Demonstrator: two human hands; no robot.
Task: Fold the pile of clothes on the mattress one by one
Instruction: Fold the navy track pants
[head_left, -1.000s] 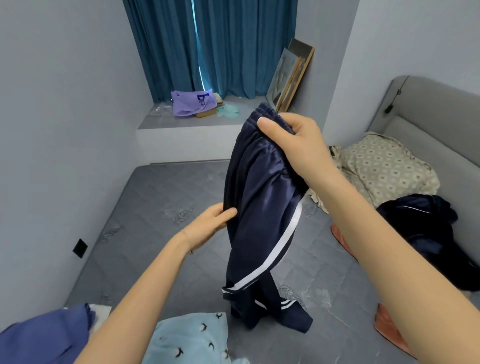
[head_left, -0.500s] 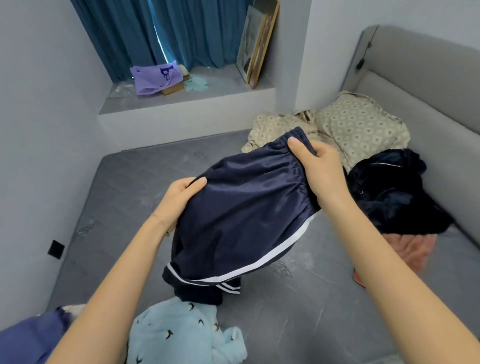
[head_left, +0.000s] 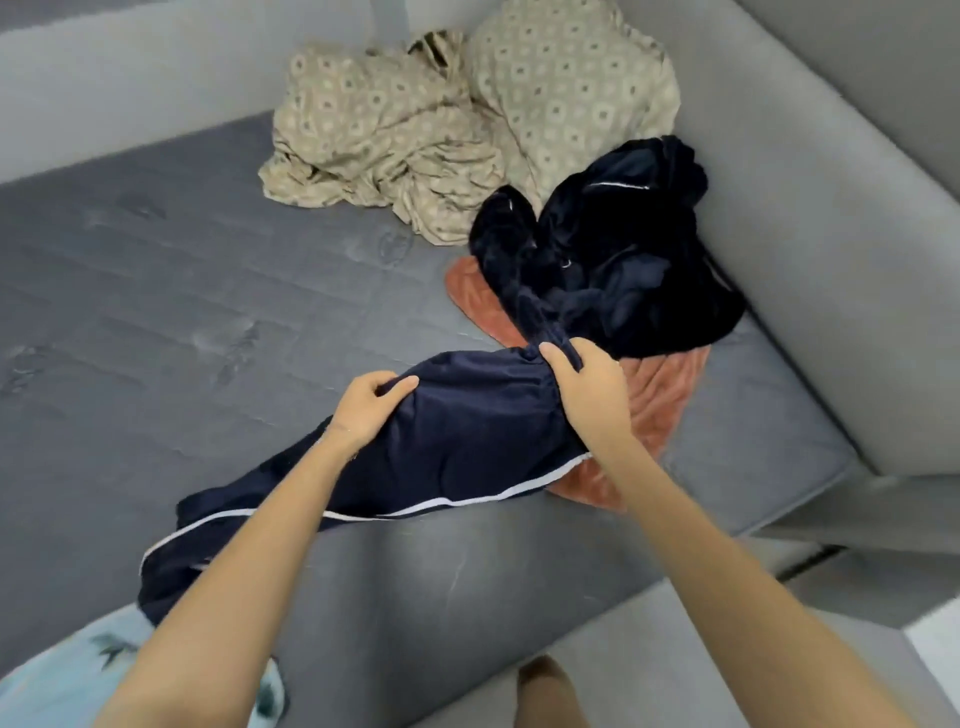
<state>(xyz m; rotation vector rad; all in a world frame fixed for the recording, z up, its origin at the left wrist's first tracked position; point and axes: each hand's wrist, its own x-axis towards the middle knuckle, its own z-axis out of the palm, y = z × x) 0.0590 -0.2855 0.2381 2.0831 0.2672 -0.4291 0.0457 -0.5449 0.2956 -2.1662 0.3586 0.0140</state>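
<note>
Both hands gripping waist end of the navy track pants (head_left: 467, 441): left hand (head_left: 371, 410), right hand (head_left: 587, 389), fingers curling round fabric. Was hanging in air 1 s ago, now settling flat across the mattress (head_left: 182, 312). Prob smoothing next, then 1st fold; dark pile (head_left: 623, 270) waiting behind.

On my feed the navy trousers (head_left: 467, 441) read as thin, smooth cloth with a faint sheen, trimmed with a flat white stripe (head_left: 467, 501). The mattress (head_left: 182, 291) is matt grey quilted fabric, its stitch lines showing. The rust-orange blanket (head_left: 660, 395) looks plush and fuzzy. The dark garment heap (head_left: 623, 270) seems velvety and soaks up light. The beige patterned bedding (head_left: 384, 140) is thin, crumpled, matt cloth. The headboard (head_left: 831, 260) I take for matt grey upholstery.
</note>
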